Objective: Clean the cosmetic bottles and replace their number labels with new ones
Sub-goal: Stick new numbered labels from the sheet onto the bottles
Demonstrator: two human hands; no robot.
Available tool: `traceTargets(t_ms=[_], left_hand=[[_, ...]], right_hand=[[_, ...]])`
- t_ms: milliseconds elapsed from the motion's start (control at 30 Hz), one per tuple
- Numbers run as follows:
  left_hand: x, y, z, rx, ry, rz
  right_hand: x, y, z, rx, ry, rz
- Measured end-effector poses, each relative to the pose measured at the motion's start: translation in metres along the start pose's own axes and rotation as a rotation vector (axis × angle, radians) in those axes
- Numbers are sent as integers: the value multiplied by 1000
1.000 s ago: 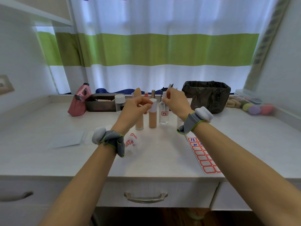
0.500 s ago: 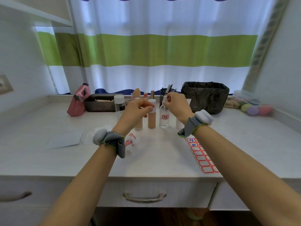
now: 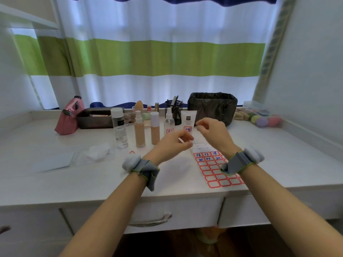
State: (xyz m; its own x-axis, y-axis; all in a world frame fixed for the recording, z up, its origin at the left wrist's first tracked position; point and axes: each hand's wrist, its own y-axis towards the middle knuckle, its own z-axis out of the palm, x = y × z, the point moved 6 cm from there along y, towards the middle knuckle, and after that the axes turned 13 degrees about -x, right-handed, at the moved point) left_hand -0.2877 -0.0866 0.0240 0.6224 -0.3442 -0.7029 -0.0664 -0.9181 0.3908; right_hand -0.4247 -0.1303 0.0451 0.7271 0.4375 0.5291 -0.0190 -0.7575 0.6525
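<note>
Both hands hover above the bench (image 3: 278, 154), just beyond the far end of the label sheet (image 3: 215, 169). Left hand (image 3: 172, 143): grip curled, thumb and fingers pinching a small white strip (image 3: 182, 140). Right hand (image 3: 213, 132): fingertips pinched together; whether they hold anything cannot be told. The cosmetic bottles stand upright in a row behind the hands: clear bottle (image 3: 119, 130), two beige bottles (image 3: 139, 132), spray bottle (image 3: 169, 121), white tube (image 3: 188, 119) labelled 14.

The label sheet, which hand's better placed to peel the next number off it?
Probably the right hand: it hovers directly above the label sheet. The left hand sits just off its near-left edge.
</note>
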Motion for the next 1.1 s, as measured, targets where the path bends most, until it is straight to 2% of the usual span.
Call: traceTargets(t_ms=[100, 233, 367, 433, 567, 700, 800, 1000, 1100], left_hand=[[-6, 2, 32, 80, 65, 28], [-6, 5, 53, 107, 177, 67], [-9, 5, 72, 152, 198, 71], [-10, 7, 82, 173, 209, 76], [-9, 14, 99, 183, 253, 82], [-5, 21, 107, 154, 295, 87], [-9, 26, 104, 70, 315, 126], [-20, 30, 99, -137, 245, 228], [-26, 27, 95, -191, 215, 271]], right_hand=[[-32, -13, -11, 38, -70, 91], [-61, -28, -19, 75, -146, 188], [-91, -40, -24, 156, -303, 282], [-97, -45, -23, 177, -307, 308], [-100, -47, -22, 162, -199, 322], [-98, -47, -25, 95, 49, 367], [-95, -45, -29, 27, 194, 399], [-90, -43, -32, -71, 322, 370], [-89, -43, -31, -93, 362, 355]])
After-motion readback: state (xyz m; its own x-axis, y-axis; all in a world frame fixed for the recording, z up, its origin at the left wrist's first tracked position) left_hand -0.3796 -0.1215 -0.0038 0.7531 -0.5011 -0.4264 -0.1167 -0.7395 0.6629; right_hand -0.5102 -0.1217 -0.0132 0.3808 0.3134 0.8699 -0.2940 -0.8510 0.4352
